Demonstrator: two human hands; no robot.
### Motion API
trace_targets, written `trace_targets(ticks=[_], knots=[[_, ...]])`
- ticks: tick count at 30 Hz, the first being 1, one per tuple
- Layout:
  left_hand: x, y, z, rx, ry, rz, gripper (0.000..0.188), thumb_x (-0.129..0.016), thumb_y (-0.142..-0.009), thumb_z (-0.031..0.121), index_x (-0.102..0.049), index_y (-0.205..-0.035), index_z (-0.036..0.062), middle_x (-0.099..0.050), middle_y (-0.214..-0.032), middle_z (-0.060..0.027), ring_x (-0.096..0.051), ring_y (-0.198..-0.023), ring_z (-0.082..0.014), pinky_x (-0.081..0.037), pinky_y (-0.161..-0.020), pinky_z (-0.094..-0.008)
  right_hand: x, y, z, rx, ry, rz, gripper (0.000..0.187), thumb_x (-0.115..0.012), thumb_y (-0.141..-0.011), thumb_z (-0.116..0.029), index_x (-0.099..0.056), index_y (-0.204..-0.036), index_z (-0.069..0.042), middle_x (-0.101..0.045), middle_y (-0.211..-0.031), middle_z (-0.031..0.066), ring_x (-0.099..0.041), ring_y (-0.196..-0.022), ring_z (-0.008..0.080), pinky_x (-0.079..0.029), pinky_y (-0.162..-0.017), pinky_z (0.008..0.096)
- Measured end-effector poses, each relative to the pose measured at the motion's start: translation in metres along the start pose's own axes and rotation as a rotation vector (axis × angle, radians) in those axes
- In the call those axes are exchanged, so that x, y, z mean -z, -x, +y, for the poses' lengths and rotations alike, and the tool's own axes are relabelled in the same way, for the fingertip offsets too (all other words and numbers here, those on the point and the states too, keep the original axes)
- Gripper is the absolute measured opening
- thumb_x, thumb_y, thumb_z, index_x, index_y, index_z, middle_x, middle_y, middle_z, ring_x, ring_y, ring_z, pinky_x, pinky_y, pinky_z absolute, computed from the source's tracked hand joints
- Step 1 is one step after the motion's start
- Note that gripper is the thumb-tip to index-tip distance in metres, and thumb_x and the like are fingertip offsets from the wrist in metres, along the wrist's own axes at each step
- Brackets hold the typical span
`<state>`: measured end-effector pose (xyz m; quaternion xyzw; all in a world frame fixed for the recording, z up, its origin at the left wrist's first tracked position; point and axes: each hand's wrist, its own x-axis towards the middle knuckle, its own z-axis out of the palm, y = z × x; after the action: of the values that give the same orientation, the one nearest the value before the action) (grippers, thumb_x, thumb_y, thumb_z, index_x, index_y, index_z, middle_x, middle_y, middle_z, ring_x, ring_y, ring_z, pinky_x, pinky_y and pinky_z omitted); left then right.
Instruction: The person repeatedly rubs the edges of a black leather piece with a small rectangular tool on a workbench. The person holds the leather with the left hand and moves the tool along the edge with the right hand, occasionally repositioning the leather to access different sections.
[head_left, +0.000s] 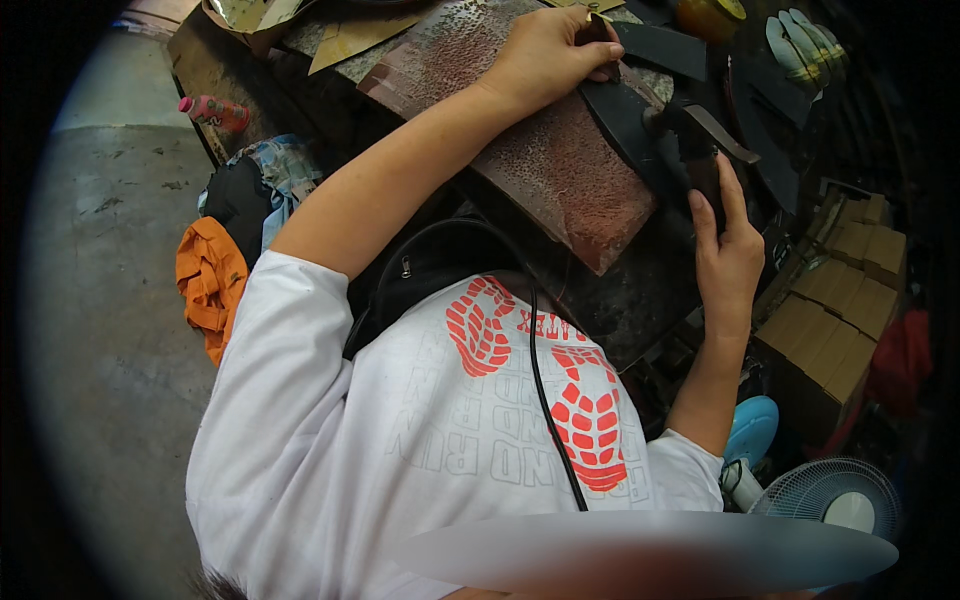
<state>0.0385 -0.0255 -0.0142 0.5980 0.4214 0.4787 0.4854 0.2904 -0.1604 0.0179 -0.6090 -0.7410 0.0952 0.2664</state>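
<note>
My left hand (560, 58) is closed at the far side of the worn reddish-brown board (540, 185). Between its thumb and fingers is a short dark piece (597, 30), whose kind I cannot make out. Close below these fingers, a curved black strip (618, 118) lies over the board's right side. My right hand (730, 245) is wrapped round the dark handle of a hammer (725, 138). The hammer's metal head is above the hand, near the strip's right side; whether the two touch cannot be seen.
Flat black pieces (660, 50) lie beyond and right of the board. A yellow jar (708, 18) and a glove (803, 48) are at the far right. Left are a pink bottle (215, 113) and orange cloth (208, 285); right, cardboard boxes (830, 315) and a fan (785, 495).
</note>
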Motion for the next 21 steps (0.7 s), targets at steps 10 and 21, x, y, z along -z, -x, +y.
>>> trace_targets(ticks=[10,21], knots=[[-0.005,0.002,-0.001,-0.437,-0.473,0.065,0.018,-0.072,-0.085,0.019,-0.07,-0.097,0.0063,-0.071,-0.084,-0.0142,-0.071,-0.076,-0.0285,-0.056,-0.069,-0.0356,0.08,-0.028,-0.06,0.109,-0.14,0.225,0.039,-0.061,-0.096,-0.038,-0.058,-0.123,-0.01,-0.064,-0.109,0.0148,-0.065,-0.092,0.0244,-0.053,-0.075,0.0341],[-0.015,0.007,0.003,-0.517,-0.553,0.197,0.012,-0.069,-0.084,0.013,-0.069,-0.092,0.0043,-0.07,-0.079,-0.0126,-0.07,-0.076,-0.0325,-0.056,-0.069,-0.0398,0.004,-0.003,0.005,0.019,0.003,0.09,0.047,-0.066,-0.096,-0.029,-0.056,-0.14,-0.017,-0.071,-0.115,0.0159,-0.073,-0.098,0.0279,-0.055,-0.079,0.0351]])
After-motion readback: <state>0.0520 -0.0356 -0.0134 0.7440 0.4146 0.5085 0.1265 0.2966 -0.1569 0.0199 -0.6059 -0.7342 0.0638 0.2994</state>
